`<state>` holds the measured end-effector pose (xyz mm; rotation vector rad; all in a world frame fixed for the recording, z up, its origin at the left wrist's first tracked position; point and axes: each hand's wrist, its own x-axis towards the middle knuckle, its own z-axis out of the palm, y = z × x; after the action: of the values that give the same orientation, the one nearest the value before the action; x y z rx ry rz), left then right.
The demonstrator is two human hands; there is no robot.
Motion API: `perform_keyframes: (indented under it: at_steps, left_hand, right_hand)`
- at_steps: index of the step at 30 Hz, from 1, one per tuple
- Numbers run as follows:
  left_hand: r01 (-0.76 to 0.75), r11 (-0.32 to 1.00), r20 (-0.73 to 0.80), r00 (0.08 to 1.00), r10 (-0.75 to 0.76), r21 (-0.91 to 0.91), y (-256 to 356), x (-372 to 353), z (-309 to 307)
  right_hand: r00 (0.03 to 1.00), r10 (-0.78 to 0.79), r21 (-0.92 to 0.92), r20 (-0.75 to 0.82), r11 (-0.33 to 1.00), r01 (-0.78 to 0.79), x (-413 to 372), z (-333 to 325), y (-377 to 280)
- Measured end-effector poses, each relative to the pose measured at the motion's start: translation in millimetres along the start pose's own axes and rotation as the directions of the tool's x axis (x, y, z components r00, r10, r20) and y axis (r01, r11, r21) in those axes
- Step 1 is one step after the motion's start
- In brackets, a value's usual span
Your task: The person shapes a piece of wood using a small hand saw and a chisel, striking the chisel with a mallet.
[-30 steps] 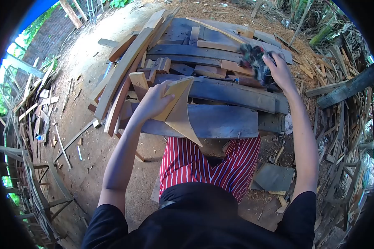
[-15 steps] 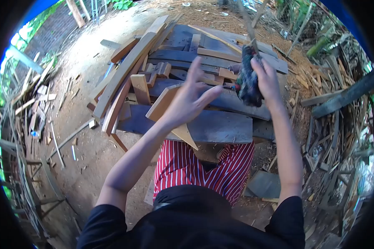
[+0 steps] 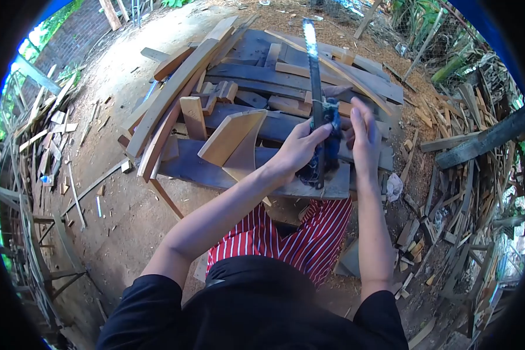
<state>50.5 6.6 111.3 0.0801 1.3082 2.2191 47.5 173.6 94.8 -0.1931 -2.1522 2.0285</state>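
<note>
In the head view, my left hand [image 3: 302, 146] is closed around the dark, cloth-wrapped part of a long flat metal bar [image 3: 316, 87]. The bar stands nearly upright in the picture, its shiny end toward the far side; what kind of tool it is I cannot make out. My right hand [image 3: 363, 131] is just right of the wrapped part, fingers apart and slightly blurred. Below lies a bench of dark planks [image 3: 198, 166]. An angled piece of light wood [image 3: 230, 140] rests on it, left of my left hand.
Long boards [image 3: 184, 87] are stacked along the bench's left side, with a short upright block [image 3: 193, 116] beside them. Scrap wood lies heaped on the right [image 3: 449, 192] and left [image 3: 52, 140]. A grey post [image 3: 478, 140] juts in at right.
The wrapped bar has moved left and nearer, passing from my right hand to my left. My right hand has let go and its fingers have opened.
</note>
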Motion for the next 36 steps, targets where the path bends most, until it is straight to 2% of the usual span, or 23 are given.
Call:
perform_keyframes:
  at_steps: [1, 2, 3, 5, 6, 7, 8, 10, 11, 13, 14, 16, 17, 18, 20, 22, 24, 26, 27, 32, 34, 35, 36]
  left_hand:
    - [0.030, 0.992, 0.010, 0.999, -0.032, 0.120, 0, 0, -1]
    - [0.035, 0.992, 0.009, 0.999, -0.037, 0.120, 0, -2, 1]
    - [0.046, 0.997, 0.019, 0.999, -0.047, 0.067, 2, -7, 2]
    - [0.051, 0.999, 0.010, 0.999, -0.051, 0.001, -5, -6, -5]
    - [-0.066, 0.992, -0.059, 0.996, 0.073, 0.111, -18, 6, -18]
    - [-0.169, 0.959, -0.124, 0.972, 0.201, 0.227, -31, 15, -32]
    - [-0.167, 0.962, -0.156, 0.967, 0.203, 0.216, -43, 21, -44]
    - [-0.198, 0.885, -0.372, 0.852, 0.368, 0.421, -51, 28, -63]
    - [-0.291, 0.741, -0.286, 0.789, 0.544, 0.606, -52, 29, -67]
    - [-0.387, 0.815, -0.254, 0.815, 0.521, 0.430, -56, 29, -53]
    - [-0.383, 0.869, -0.240, 0.854, 0.462, 0.313, -59, 27, -44]
    - [-0.242, 0.949, -0.169, 0.946, 0.277, 0.201, -52, 21, -34]
    - [-0.185, 0.980, -0.189, 0.962, 0.195, 0.069, -58, 29, -31]
    - [-0.137, 0.986, -0.168, 0.974, 0.152, 0.098, -57, 28, -30]
    - [-0.032, 0.998, -0.288, 0.958, 0.014, -0.058, -65, 25, -24]
    - [-0.055, 0.989, -0.189, 0.982, 0.027, -0.141, -78, 23, -33]
    - [-0.007, 0.977, -0.216, 0.976, -0.040, -0.214, -88, 20, -37]
    - [0.083, 0.915, -0.105, 0.985, -0.135, -0.395, -92, 14, -41]
    - [0.106, 0.872, -0.110, 0.978, -0.179, -0.477, -91, 14, -38]
    - [0.048, 0.845, -0.049, 0.995, -0.087, -0.532, -92, 8, -28]
    - [-0.118, 0.864, -0.096, 0.992, 0.081, -0.489, -87, 5, -24]
    - [-0.168, 0.911, -0.039, 0.985, 0.165, -0.377, -99, 14, -36]
    - [-0.240, 0.908, -0.007, 0.967, 0.253, -0.343, -98, 17, -38]
  right_hand:
    - [0.988, -0.152, -0.140, -0.019, 0.979, 0.148, 11, -4, 9]
    - [0.954, -0.298, -0.282, -0.013, 0.917, 0.283, 17, -9, 18]
    - [0.994, -0.058, 0.218, 0.097, 0.975, 0.036, 13, -2, 20]
    - [0.985, -0.072, 0.101, 0.156, 0.993, 0.057, 2, -6, 28]
    - [0.972, -0.091, -0.016, 0.215, 0.995, 0.097, 0, -7, 31]
    - [0.965, -0.223, -0.183, 0.141, 0.952, 0.247, -2, -6, 22]
    - [0.990, -0.143, -0.196, 0.016, 0.970, 0.143, -7, -6, 14]
    - [0.977, -0.126, -0.012, -0.174, 0.992, 0.126, -11, -8, 11]
    - [0.982, -0.121, -0.004, -0.143, 0.993, 0.121, -17, -3, 13]
    - [0.973, -0.219, -0.239, 0.069, 0.944, 0.229, -29, 4, 17]
    - [0.976, -0.203, -0.238, 0.081, 0.947, 0.217, -36, 15, 20]
    - [0.944, -0.327, -0.311, 0.046, 0.893, 0.325, -45, 42, 22]
    - [0.964, -0.265, -0.279, -0.007, 0.927, 0.253, -42, 45, 21]
    - [0.980, -0.197, -0.180, -0.019, 0.965, 0.191, -34, 42, 27]
    - [1.000, -0.027, -0.060, 0.000, 0.998, 0.027, -30, 35, 37]
    - [0.997, 0.050, -0.089, 0.055, 0.995, -0.045, -41, 33, 41]
    - [0.997, -0.065, -0.138, -0.032, 0.989, 0.060, -56, 35, 50]
    - [0.991, -0.134, -0.253, -0.017, 0.959, 0.126, -68, 29, 55]
    - [0.996, -0.089, -0.300, -0.009, 0.950, 0.082, -76, 26, 52]
    - [0.975, -0.118, -0.226, -0.191, 0.971, 0.073, -90, 21, 39]
    - [0.896, -0.285, -0.302, -0.340, 0.936, 0.183, -93, 24, 27]
    - [0.885, -0.354, -0.360, -0.304, 0.902, 0.237, -96, 21, 27]
    - [0.830, -0.518, -0.510, -0.205, 0.780, 0.361, -97, 19, 26]
